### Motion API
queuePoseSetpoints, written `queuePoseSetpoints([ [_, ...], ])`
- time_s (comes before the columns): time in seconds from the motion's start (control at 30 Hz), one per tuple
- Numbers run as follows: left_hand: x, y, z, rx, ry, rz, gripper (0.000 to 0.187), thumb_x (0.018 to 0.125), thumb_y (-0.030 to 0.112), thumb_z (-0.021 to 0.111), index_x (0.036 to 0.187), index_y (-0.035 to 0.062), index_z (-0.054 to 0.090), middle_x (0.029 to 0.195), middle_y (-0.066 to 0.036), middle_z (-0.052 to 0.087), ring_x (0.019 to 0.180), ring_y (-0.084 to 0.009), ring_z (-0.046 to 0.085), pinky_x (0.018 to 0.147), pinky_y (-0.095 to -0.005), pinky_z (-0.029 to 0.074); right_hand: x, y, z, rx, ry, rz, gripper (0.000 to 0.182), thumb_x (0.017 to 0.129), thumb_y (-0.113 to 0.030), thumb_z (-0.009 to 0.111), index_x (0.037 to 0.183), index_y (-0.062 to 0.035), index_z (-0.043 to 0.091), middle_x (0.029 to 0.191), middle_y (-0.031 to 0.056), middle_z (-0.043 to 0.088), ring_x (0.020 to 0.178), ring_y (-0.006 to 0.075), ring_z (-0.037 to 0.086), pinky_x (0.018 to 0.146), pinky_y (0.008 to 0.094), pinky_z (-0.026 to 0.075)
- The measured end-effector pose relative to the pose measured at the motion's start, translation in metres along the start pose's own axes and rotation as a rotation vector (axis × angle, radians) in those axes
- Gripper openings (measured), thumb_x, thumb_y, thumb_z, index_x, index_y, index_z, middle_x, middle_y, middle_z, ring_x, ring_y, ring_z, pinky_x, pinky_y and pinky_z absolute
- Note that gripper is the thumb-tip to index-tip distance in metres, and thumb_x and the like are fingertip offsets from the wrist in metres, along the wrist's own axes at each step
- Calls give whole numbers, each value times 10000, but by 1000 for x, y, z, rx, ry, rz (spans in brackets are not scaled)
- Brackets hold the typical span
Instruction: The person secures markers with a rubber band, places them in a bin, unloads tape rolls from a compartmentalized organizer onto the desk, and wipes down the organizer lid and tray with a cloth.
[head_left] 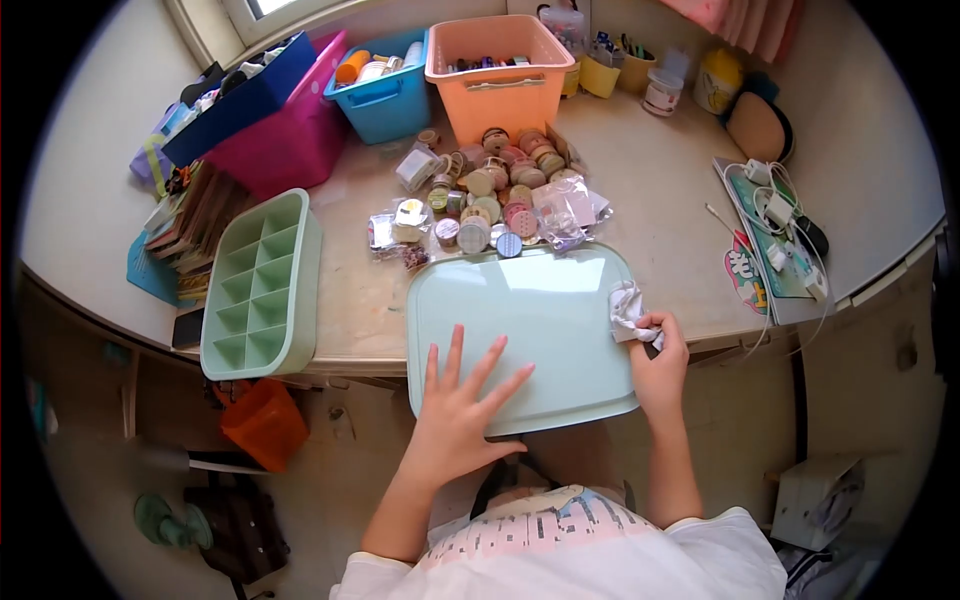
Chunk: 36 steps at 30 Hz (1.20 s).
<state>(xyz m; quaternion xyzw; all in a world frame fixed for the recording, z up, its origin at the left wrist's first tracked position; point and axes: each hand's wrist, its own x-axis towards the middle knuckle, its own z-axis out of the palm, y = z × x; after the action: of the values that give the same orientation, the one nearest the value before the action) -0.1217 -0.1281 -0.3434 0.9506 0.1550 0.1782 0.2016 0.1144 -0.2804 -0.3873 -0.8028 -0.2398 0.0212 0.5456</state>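
Observation:
A pale green rounded lid lies in front of me, its near edge reaching past the desk's front edge. My left hand is spread flat over its lower left part, fingers apart, holding nothing. At the lid's right rim, my right hand is closed around a crumpled white tissue, part of which sticks out beyond the fingers. Something small and dark shows under the right fingers; I cannot make out what it is. To the left stands a pale green divided box with several compartments and nothing in them.
Behind the lid sits a heap of washi tape rolls and small plastic packets. An orange bin, a blue basket and a magenta bin line the back. White cables lie on books at right.

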Motion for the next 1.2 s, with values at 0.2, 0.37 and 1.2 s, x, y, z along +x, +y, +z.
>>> queuePoseSetpoints([
  [0.2, 32, -25, 3, 62, -272, 5, 999, 545, 88, 800, 1493, 298, 567, 1625, -67, 434, 1536, -474, 273, 1195, -747, 163, 36, -9, -5, -580, 72, -446, 256, 768, 30, 708, 1001, -67, 668, 995, 103, 635, 1071, 316, 576, 909, 424, 498],
  [0.37, 37, -25, 3, 55, -350, 46, 1030, 570, 147, 828, 1539, 287, 509, 1628, -94, 420, 1516, -534, 260, 1140, -814, 150, 102, -22, 35, -187, -501, -763, 410, 747, 3, 734, 1126, -150, 763, 1089, 115, 599, 1126, 329, 572, 947, 448, 501],
  [1.2, 201, -140, 21, 433, -72, 319, 498, 941, 477, 686, 1430, 483, 593, 1657, 27, 392, 1556, -369, 272, 1207, -715, 210, 165, -18, 80, -195, -554, -1012, 188, 796, -32, 686, 964, -110, 718, 871, 96, 655, 767, 315, 660, 689, 415, 542],
])
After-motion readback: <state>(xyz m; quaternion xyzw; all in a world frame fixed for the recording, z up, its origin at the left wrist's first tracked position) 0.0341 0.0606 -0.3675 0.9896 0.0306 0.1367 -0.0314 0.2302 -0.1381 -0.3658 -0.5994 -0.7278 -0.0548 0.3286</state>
